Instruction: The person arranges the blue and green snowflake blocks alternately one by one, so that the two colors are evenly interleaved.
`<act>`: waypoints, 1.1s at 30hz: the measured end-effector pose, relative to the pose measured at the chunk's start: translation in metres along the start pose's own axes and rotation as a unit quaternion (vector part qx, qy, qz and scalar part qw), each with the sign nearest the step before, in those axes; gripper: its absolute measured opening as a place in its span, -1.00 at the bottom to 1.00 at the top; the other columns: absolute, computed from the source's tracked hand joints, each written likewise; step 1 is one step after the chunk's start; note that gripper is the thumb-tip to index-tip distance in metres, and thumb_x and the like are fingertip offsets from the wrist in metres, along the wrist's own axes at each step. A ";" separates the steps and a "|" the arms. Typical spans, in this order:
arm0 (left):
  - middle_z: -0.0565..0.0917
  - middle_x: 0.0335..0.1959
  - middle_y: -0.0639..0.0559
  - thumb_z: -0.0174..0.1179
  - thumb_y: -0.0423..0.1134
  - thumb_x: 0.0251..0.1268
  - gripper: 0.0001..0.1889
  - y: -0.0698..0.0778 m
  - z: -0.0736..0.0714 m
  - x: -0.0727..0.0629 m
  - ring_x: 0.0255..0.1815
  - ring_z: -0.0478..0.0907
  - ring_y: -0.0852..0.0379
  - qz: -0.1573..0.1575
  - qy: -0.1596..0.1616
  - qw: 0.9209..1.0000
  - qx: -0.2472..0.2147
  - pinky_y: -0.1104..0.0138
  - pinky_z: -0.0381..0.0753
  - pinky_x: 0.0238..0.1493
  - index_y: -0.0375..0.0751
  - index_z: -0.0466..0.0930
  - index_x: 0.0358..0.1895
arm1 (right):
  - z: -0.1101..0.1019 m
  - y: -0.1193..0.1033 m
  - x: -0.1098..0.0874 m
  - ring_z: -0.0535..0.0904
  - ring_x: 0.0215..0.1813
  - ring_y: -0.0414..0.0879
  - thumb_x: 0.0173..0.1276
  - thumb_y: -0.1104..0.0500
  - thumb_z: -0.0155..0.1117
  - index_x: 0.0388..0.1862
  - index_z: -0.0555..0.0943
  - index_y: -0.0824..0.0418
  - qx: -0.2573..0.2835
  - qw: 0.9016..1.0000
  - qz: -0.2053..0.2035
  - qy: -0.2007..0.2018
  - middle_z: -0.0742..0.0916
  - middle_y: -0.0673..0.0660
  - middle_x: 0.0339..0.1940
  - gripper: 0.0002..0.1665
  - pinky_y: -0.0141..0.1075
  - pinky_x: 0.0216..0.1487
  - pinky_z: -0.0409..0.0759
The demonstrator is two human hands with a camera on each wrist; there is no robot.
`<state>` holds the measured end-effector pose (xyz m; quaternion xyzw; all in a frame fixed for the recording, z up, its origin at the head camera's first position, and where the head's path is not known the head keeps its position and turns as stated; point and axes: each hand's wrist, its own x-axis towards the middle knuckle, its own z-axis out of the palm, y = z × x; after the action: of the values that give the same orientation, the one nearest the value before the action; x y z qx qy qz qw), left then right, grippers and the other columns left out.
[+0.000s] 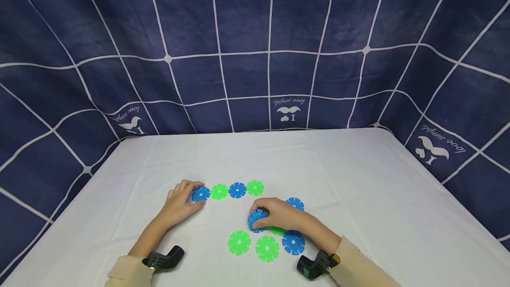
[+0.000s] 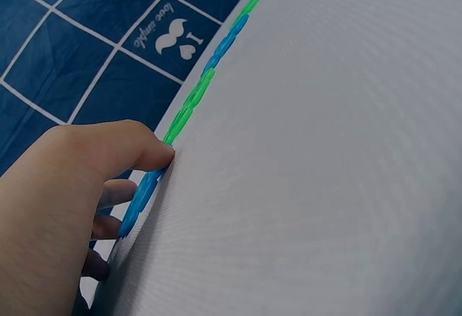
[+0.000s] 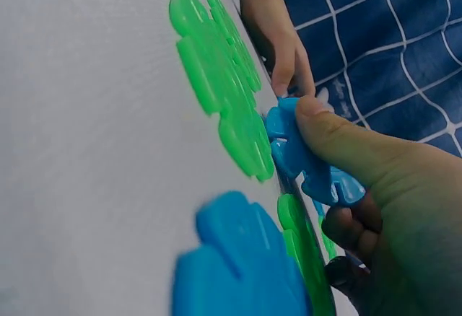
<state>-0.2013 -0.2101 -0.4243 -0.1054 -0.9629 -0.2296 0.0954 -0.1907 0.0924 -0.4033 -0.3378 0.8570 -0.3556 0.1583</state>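
A row of flat, notched plastic discs lies on the table: a blue disc point(image 1: 200, 194) at the left end, then a green disc point(image 1: 219, 191), a blue one point(image 1: 237, 190) and a green one point(image 1: 255, 188). My left hand point(image 1: 183, 200) holds the left-end blue disc between thumb and fingers at its edges. Nearer to me, my right hand point(image 1: 280, 215) pinches another blue disc point(image 3: 310, 150) by its rim, thumb on the face turned to the right wrist camera. That disc is tilted, and its contact with the table cannot be told.
Around the right hand lie loose discs: two green discs point(image 1: 239, 242) point(image 1: 267, 248), a blue disc point(image 1: 293, 242), another blue disc point(image 1: 295, 203) behind the wrist, and a green disc point(image 1: 277, 230) partly hidden under the hand. A white cloth covers the table point(image 1: 378, 198); a dark checked curtain point(image 1: 247, 74) surrounds it.
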 end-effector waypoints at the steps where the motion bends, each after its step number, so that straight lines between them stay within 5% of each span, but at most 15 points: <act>1: 0.44 -0.06 -0.08 0.22 -0.07 -0.02 -0.47 0.000 0.000 0.000 0.00 0.35 -0.02 -0.001 0.000 1.000 0.000 0.23 0.13 -0.21 -0.12 0.45 0.09 | -0.001 0.000 0.000 0.33 -0.39 -0.33 0.11 -0.07 0.30 -0.26 0.54 -0.03 0.009 1.000 0.000 -0.003 0.53 -0.17 -0.44 -0.75 -0.47 -0.28 0.34; 5: 0.44 -0.07 -0.07 0.22 -0.07 -0.02 -0.47 -0.001 0.000 0.001 0.00 0.34 -0.01 -0.005 -0.002 1.000 0.001 0.24 0.13 -0.21 -0.11 0.45 0.10 | -0.006 0.002 0.000 0.28 -0.45 -0.31 0.18 -0.03 0.24 -0.24 0.52 0.00 0.041 0.999 -0.004 0.009 0.47 -0.14 -0.50 -0.78 -0.47 -0.35 0.30; 11: 0.44 -0.07 -0.06 0.23 -0.07 -0.02 -0.47 0.000 0.000 0.002 -0.01 0.34 0.00 -0.006 -0.001 1.000 0.001 0.23 0.12 -0.21 -0.11 0.45 0.09 | -0.023 0.016 0.001 0.22 -0.54 -0.26 0.29 0.06 0.15 -0.06 0.49 0.10 0.070 0.994 0.003 0.086 0.36 -0.04 -0.58 -0.73 -0.44 -0.46 0.25; 19: 0.44 -0.06 -0.08 0.23 -0.08 -0.03 -0.48 0.001 0.000 0.000 -0.01 0.34 0.00 -0.006 -0.002 1.000 -0.001 0.24 0.12 -0.22 -0.12 0.45 0.09 | -0.038 0.044 0.001 0.21 -0.56 -0.24 0.28 0.20 0.15 0.16 0.38 0.15 0.102 0.973 0.052 0.202 0.35 -0.01 -0.57 -0.54 -0.45 -0.51 0.25; 24: 0.44 -0.06 -0.08 0.23 -0.08 -0.02 -0.48 0.001 -0.001 0.000 0.00 0.34 -0.01 -0.005 -0.001 1.000 -0.005 0.22 0.12 -0.20 -0.13 0.45 0.09 | -0.036 0.050 0.003 0.32 -0.54 -0.21 0.23 0.22 0.19 0.21 0.37 0.11 0.060 0.974 0.078 0.202 0.45 0.02 -0.52 -0.47 -0.43 -0.53 0.31; 29: 0.44 -0.06 -0.08 0.23 -0.09 -0.02 -0.48 0.002 -0.001 0.000 -0.01 0.35 -0.02 -0.006 0.000 1.000 -0.007 0.22 0.12 -0.20 -0.13 0.45 0.09 | -0.033 0.051 0.003 0.45 -0.15 -0.09 0.21 0.17 0.22 0.15 0.45 0.08 -0.013 0.976 0.080 0.202 0.57 0.10 -0.14 -0.51 -0.23 -0.11 0.44; 33: 0.44 -0.07 -0.07 0.23 -0.09 -0.02 -0.48 0.002 -0.001 0.000 -0.03 0.35 0.00 -0.007 -0.001 1.000 -0.008 0.25 0.11 -0.22 -0.13 0.46 0.09 | -0.031 0.051 0.000 0.29 0.26 0.12 0.21 0.12 0.22 0.10 0.51 0.08 -0.055 0.975 0.065 0.204 0.44 0.18 0.22 -0.56 0.05 0.21 0.24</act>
<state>-0.2009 -0.2090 -0.4227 -0.1000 -0.9618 -0.2375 0.0921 -0.2306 0.1350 -0.4183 -0.2096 0.9098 -0.3579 -0.0158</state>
